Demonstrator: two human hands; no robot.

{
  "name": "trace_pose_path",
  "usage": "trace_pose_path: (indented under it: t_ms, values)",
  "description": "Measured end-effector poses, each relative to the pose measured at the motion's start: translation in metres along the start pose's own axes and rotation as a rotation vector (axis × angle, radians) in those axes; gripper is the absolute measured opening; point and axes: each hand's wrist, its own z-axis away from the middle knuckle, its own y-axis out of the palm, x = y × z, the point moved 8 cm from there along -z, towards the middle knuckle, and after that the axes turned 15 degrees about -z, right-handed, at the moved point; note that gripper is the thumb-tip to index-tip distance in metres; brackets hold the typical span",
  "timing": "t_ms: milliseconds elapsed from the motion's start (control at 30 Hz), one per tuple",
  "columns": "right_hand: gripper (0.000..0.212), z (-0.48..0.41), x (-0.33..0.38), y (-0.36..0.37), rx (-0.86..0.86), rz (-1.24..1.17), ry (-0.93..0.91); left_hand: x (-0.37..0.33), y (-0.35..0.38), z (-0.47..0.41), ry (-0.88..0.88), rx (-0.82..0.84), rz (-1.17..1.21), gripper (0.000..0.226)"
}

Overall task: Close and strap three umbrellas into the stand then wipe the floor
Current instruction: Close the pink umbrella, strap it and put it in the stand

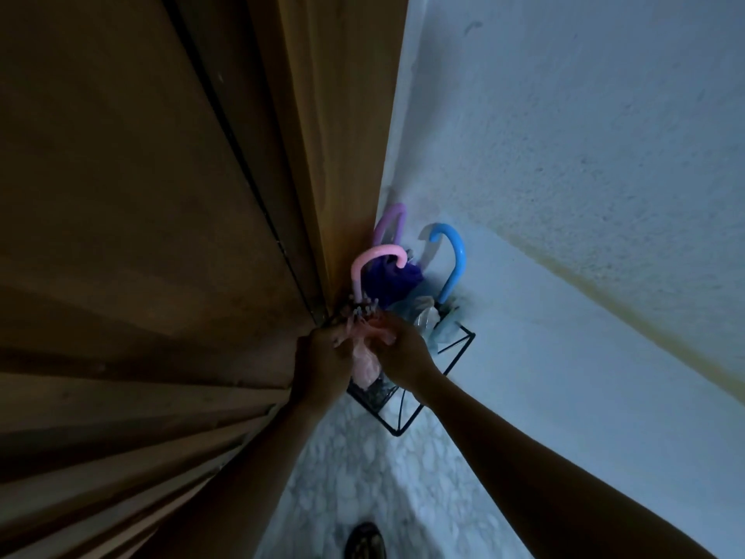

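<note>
The view looks down into a dim corner between a brown wooden door (141, 236) on the left side and a pale textured wall (584, 155) on the right side. In this corner a black wire stand (407, 417) sits on the marbled white floor (363, 478).

Three umbrellas are in the stand with their hooked handles up. The pink umbrella (365, 365) is the nearest one, and its pink handle (377, 254) curves over the top of the purple umbrella (389, 278), which is behind it. The lilac handle (389, 221) of the purple one rises against the door frame. The blue umbrella (441, 326) is on the right side of the stand, close to the wall, and its blue handle (453, 256) hooks toward the left.

Both hands are at the pink umbrella, just below its handle, where the rib tips gather. The left hand (322, 357) is closed around the folded pink fabric from the door side. The right hand (403, 353) pinches the same fabric from the other side with its fingers; if it holds a strap, I cannot tell, because the light is too low. The two bare forearms come from the bottom of the view.

On the floor at the bottom edge, one dark shoe (365, 540) is visible.
</note>
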Motion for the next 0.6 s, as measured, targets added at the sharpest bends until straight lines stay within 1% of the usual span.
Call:
trace_pose_path:
  t_ms: [67, 167, 333, 433, 500, 600]
  values:
    - [0.036, 0.004, 0.003, 0.0, -0.039, -0.006, 0.02, -0.002, 0.001, -0.001, -0.021, 0.02, 0.02, 0.013]
    - [0.048, 0.016, 0.011, -0.002, -0.083, -0.01, 0.027, -0.005, -0.004, 0.002, -0.028, 0.023, 0.051, 0.022]
    - [0.058, 0.05, 0.039, -0.004, 0.023, -0.023, 0.005, -0.017, -0.034, 0.019, -0.025, -0.038, 0.017, 0.047]
    - [0.061, 0.081, 0.054, -0.015, 0.03, 0.023, 0.04, -0.034, -0.066, 0.042, 0.009, -0.102, -0.055, 0.046]
    - [0.064, 0.108, 0.063, -0.024, 0.031, 0.038, 0.059, -0.043, -0.082, 0.062, -0.007, -0.067, -0.09, 0.046]
    - [0.062, 0.16, 0.082, -0.041, 0.015, 0.045, 0.021, -0.067, -0.111, 0.104, -0.092, 0.027, 0.015, 0.05]
